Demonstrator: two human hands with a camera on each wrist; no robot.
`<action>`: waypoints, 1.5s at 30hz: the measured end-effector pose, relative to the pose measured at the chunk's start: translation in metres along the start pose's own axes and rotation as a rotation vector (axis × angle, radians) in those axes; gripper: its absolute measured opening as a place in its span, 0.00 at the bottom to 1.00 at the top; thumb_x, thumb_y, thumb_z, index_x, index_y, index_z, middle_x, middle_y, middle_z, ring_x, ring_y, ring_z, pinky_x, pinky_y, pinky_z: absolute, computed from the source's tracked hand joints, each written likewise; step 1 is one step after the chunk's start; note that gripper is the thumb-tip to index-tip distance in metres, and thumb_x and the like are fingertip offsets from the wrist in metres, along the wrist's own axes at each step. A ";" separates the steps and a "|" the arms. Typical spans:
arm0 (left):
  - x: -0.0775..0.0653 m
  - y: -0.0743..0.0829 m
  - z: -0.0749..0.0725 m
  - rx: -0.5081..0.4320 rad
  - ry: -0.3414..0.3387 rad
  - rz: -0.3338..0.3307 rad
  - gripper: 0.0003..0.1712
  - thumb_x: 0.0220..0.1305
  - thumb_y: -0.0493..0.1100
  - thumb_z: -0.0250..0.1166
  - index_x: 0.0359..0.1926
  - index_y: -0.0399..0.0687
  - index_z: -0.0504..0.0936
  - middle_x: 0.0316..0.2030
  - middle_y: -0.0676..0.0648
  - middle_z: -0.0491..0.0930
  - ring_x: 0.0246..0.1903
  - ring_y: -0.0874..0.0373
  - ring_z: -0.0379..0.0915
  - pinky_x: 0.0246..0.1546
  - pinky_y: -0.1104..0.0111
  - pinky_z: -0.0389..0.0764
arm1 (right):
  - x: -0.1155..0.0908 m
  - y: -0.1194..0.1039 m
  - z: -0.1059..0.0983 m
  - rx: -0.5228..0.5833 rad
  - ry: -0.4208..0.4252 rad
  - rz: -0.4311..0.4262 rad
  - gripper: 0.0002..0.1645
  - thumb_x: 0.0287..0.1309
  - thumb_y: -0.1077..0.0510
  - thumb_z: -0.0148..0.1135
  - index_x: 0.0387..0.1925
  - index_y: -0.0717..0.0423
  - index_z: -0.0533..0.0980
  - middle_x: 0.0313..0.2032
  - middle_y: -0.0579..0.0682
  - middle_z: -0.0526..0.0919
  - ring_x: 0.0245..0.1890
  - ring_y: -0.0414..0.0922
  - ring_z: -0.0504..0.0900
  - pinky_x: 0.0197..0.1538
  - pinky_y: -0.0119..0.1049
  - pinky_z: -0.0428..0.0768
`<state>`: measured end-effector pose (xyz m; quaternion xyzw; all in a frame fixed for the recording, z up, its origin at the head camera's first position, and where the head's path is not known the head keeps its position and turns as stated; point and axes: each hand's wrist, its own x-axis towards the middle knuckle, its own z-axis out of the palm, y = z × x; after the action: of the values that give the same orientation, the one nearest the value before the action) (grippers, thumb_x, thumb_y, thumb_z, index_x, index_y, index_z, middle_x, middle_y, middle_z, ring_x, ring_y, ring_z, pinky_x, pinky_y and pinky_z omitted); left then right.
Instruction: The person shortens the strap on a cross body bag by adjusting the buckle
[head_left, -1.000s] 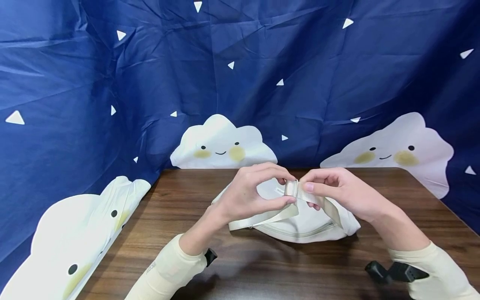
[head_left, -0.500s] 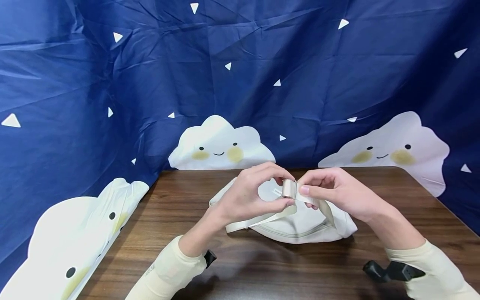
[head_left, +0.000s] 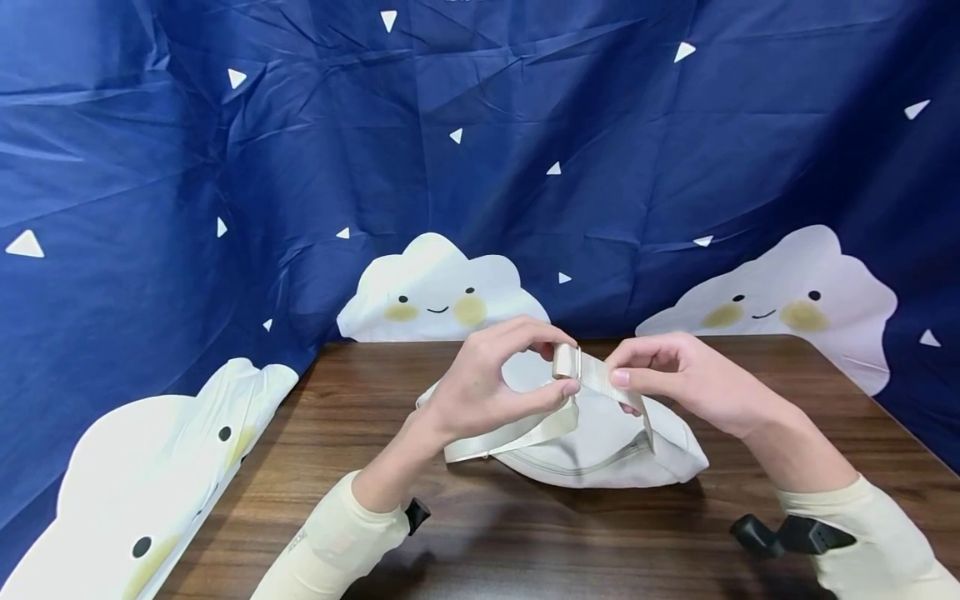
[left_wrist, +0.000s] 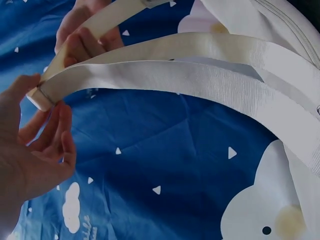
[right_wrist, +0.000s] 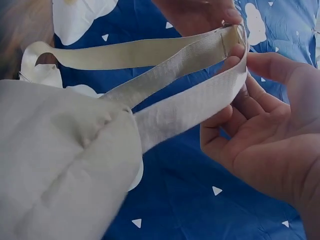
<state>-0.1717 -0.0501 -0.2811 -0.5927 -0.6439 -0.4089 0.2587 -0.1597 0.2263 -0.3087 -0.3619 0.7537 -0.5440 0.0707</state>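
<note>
A cream bag (head_left: 600, 437) with a curved zipper lies on the table, its webbing strap (head_left: 600, 377) lifted above it. My left hand (head_left: 480, 385) pinches the strap adjuster buckle (head_left: 578, 363) between thumb and fingers, where the webbing folds into a short loop. To its right, my right hand (head_left: 686, 379) grips the strap between thumb and forefinger. A short stretch of webbing spans the two hands. In the left wrist view, strap lengths (left_wrist: 200, 80) run from the buckle toward the bag. The right wrist view shows the bag's padded end (right_wrist: 70, 155) beside the strap.
The brown wooden table (head_left: 525, 542) extends around the bag. A blue curtain (head_left: 480, 108) with white triangles and smiling clouds hangs behind it and along the left. Black wrist cameras (head_left: 795, 536) sit on both sleeves.
My left hand has moved slightly left and up with the buckle, while my right hand shifted slightly right. More webbing now shows between them. Both hands keep their hold.
</note>
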 end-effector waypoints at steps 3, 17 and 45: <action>-0.002 -0.003 0.003 -0.024 0.000 -0.013 0.18 0.52 0.33 0.78 0.44 0.35 0.83 0.36 0.47 0.82 0.39 0.59 0.77 0.44 0.68 0.78 | 0.001 0.001 0.002 0.005 0.016 0.004 0.07 0.73 0.65 0.57 0.41 0.61 0.81 0.24 0.57 0.77 0.28 0.53 0.76 0.35 0.43 0.77; -0.013 -0.024 0.014 -0.003 -0.037 -0.024 0.19 0.57 0.40 0.77 0.48 0.45 0.84 0.41 0.54 0.81 0.41 0.68 0.73 0.45 0.70 0.77 | 0.005 0.005 0.005 0.015 -0.007 0.001 0.08 0.73 0.65 0.56 0.42 0.59 0.82 0.25 0.58 0.77 0.28 0.53 0.77 0.35 0.43 0.77; -0.007 -0.009 0.009 -0.029 -0.020 -0.044 0.17 0.51 0.34 0.78 0.42 0.41 0.81 0.39 0.49 0.81 0.40 0.63 0.74 0.44 0.70 0.77 | 0.006 0.015 0.000 0.020 -0.149 0.005 0.08 0.72 0.67 0.57 0.46 0.59 0.81 0.38 0.59 0.83 0.39 0.52 0.80 0.46 0.40 0.79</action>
<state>-0.1778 -0.0457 -0.2934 -0.5862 -0.6534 -0.4176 0.2346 -0.1712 0.2245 -0.3199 -0.3989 0.7418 -0.5227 0.1314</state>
